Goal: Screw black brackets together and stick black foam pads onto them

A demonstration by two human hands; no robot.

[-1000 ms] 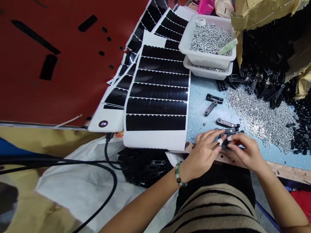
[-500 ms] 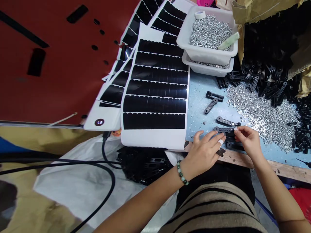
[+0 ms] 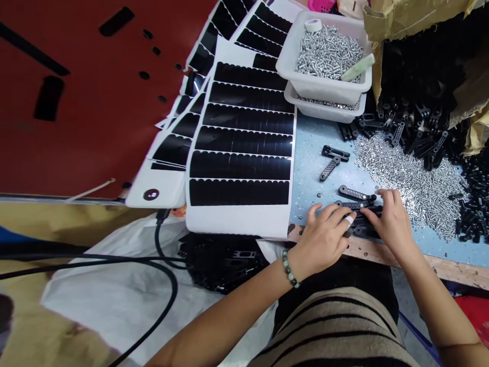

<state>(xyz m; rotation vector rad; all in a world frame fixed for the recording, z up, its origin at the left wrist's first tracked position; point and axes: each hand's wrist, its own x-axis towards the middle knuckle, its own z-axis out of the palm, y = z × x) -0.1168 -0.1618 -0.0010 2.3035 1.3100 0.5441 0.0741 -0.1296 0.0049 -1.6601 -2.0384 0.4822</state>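
Several black plastic link arms (image 3: 357,193) lie side by side at the table's front edge, some with a patterned face and a silver fastener at one end. My left hand (image 3: 324,235) rests over their left ends, fingers stretched and spread, with white tape round one finger. At their right ends is my right hand (image 3: 395,221); its thumb lies across the arms, and the index finger is apart from it near the top arm's tip. The lower arms are partly hidden by both hands. Farther back, two loose black pieces (image 3: 330,168) touch each other.
A heap of silver nuts and screws (image 3: 416,178) spreads to the right, bordered by piled black parts (image 3: 476,204). Stacked white tubs (image 3: 286,66) of screws and nuts stand behind. Sheets of black stickers (image 3: 239,216) cover the left side, beside a white device (image 3: 137,181).
My right hand has opened from a pinch at the arms' right ends; the small white bit at its fingertips no longer shows. My left hand has barely moved.
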